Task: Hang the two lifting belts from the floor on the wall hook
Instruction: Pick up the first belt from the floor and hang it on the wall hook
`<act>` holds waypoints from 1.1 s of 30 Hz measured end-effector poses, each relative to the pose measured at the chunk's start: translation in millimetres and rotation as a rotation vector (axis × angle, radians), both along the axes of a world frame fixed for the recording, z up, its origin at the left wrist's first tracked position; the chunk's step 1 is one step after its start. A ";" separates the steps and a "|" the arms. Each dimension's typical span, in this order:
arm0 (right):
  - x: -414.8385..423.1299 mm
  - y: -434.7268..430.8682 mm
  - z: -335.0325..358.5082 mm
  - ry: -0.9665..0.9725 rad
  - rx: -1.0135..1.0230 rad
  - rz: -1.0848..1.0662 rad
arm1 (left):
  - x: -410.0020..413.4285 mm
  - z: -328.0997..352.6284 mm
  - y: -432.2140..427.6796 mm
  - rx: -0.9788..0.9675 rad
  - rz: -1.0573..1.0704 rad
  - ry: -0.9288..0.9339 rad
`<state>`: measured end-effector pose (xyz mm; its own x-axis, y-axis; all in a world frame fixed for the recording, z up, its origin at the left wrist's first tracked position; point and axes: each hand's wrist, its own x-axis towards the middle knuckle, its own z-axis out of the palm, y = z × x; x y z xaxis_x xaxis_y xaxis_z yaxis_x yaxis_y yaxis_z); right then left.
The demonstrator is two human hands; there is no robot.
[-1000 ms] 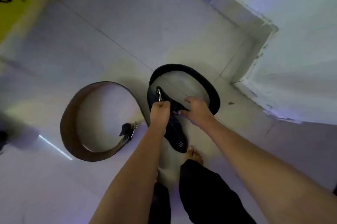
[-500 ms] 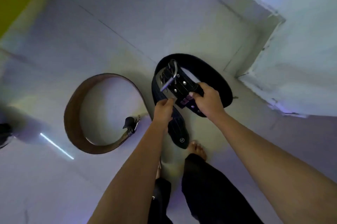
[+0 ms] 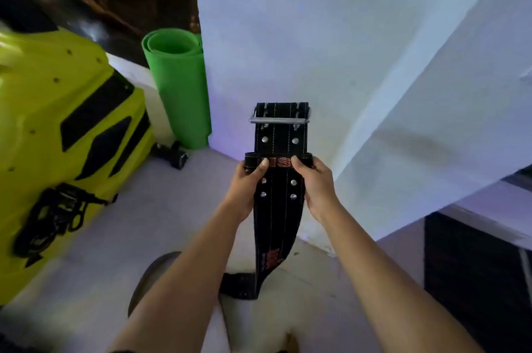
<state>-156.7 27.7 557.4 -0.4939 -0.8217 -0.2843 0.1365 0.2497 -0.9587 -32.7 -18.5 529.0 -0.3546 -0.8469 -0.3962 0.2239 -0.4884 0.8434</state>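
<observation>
A rolled green mat (image 3: 178,91) stands against the white wall (image 3: 316,36) beyond the fingers, a yellow-green machine (image 3: 57,128) fills the space left of them, and nothing sits between the hands and the wall. The left hand (image 3: 247,191) and right hand (image 3: 313,188) grip the black belt (image 3: 277,200) by its edges, thumbs on its loop. It hangs upright, buckle (image 3: 279,120) above the fingertips, tail below them, over the pale floor (image 3: 161,223); the brown belt (image 3: 149,275) lies there, under the left forearm.

I see both hands, left hand (image 3: 247,188) and right hand (image 3: 315,188), gripping the black belt (image 3: 277,208) upright before the white wall (image 3: 316,36), buckle (image 3: 279,119) uppermost.
</observation>
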 end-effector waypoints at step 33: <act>-146.3 193.3 422.5 0.131 -0.750 -0.454 | -169.3 385.2 152.3 -0.950 -0.468 0.248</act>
